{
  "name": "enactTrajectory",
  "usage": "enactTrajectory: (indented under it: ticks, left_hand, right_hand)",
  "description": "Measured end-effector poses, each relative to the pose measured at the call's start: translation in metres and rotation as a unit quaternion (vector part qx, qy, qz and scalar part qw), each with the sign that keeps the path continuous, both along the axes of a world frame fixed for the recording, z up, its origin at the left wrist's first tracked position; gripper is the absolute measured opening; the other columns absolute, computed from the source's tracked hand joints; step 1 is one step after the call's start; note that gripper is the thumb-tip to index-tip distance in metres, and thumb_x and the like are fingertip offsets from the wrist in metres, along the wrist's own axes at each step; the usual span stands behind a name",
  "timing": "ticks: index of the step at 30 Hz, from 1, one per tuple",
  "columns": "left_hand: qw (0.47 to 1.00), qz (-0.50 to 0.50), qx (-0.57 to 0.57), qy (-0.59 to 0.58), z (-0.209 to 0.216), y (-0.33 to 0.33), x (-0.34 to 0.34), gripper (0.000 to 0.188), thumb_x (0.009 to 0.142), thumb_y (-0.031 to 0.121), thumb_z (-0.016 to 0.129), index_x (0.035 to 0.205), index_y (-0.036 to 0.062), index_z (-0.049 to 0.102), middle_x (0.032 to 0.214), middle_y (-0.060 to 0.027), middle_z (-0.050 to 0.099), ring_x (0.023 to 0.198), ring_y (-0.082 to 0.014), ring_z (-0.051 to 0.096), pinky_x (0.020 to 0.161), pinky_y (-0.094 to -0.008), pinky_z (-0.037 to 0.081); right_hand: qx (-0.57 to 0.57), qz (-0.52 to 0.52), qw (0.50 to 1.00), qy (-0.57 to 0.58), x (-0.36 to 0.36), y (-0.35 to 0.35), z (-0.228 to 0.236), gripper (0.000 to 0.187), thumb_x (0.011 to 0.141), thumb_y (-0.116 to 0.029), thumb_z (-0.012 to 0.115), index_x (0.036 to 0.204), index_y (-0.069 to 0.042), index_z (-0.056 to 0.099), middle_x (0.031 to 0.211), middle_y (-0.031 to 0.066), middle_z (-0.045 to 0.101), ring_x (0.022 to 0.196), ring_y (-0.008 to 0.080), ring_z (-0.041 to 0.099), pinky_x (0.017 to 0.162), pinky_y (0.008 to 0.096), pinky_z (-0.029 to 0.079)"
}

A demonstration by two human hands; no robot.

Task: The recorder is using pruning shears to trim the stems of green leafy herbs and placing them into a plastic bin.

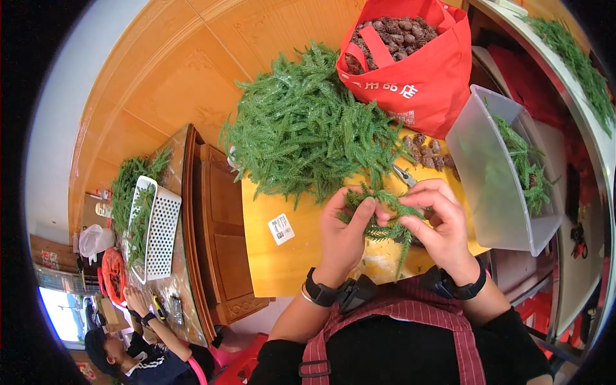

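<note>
- Orange panelling (pixel 205 58) with carved patterns rises behind a yellow table (pixel 260 266), which stands in front of the person.
- Both hands meet above the near part of this table. The left hand (pixel 340 240) pinches a green needle sprig (pixel 387 232) between thumb and fingers; the right hand (pixel 447 228), its fingers curled, grips the same sprig from the other side.
- The sprig is held up between the two hands, its lower tips hanging down toward the person's striped dark red apron (pixel 398 314).
- A big heap of green sprigs (pixel 308 122) covers the far part of the table, just beyond the left hand.
- A white label (pixel 281 229) lies flat on the yellow top, to the left of the left hand.
- Pliers (pixel 404 176) lie just beyond the right hand, with loose brown cones (pixel 428 154) near them.
- A red bag (pixel 443 83) stands behind those cones, filled with more cones (pixel 404 38).
- To the right, a translucent bin (pixel 481 186) contains some greenery (pixel 526 163).
- At far left, a co-worker (pixel 154 362) in a dark cap sits at a second table (pixel 183 256), where a white perforated basket (pixel 165 228) has green sprigs in and beside it.
</note>
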State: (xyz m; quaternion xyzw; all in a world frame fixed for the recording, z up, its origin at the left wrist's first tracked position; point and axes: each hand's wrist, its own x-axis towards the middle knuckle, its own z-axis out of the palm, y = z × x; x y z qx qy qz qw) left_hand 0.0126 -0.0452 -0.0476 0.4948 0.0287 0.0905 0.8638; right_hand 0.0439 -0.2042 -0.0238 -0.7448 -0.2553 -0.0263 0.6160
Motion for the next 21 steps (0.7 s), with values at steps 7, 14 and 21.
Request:
enactTrajectory:
  ticks: [7, 14, 21]
  left_hand:
    - [0.998, -0.001, 0.057, -0.024, 0.0006, -0.0018, -0.0014, 0.013, 0.088, 0.005, 0.052, 0.1, 0.0005, 0.048, 0.074, -0.0087, 0.06, 0.066, -0.0135, 0.059, 0.06, -0.0256, 0.05]
    - [0.992, -0.014, 0.12, -0.024, 0.0034, 0.0018, -0.0025, 0.011, 0.087, 0.0, 0.051, 0.098, -0.0009, 0.048, 0.076, -0.0079, 0.058, 0.066, -0.0133, 0.059, 0.058, -0.0247, 0.051]
    - [0.997, -0.01, 0.076, -0.011, 0.0042, 0.0001, -0.0078, 0.012, 0.082, -0.005, 0.055, 0.093, -0.0034, 0.05, 0.091, -0.0079, 0.051, 0.067, -0.0137, 0.06, 0.056, -0.0249, 0.053]
  right_hand:
    - [0.014, 0.006, 1.0, 0.022, 0.0018, -0.0019, -0.0041, 0.022, 0.068, -0.002, 0.069, 0.089, -0.001, 0.066, 0.091, 0.0087, 0.055, 0.087, 0.0174, 0.053, 0.077, 0.0271, 0.041]
    - [0.022, 0.011, 0.999, 0.029, -0.0004, -0.0001, -0.0062, 0.022, 0.068, -0.001, 0.068, 0.089, 0.0, 0.066, 0.09, 0.0085, 0.056, 0.086, 0.0171, 0.053, 0.077, 0.0268, 0.041]
    - [0.019, -0.017, 1.0, 0.005, -0.0048, 0.0026, -0.0076, 0.021, 0.066, 0.002, 0.069, 0.088, 0.0, 0.066, 0.088, 0.0079, 0.055, 0.084, 0.0168, 0.053, 0.075, 0.0262, 0.042]
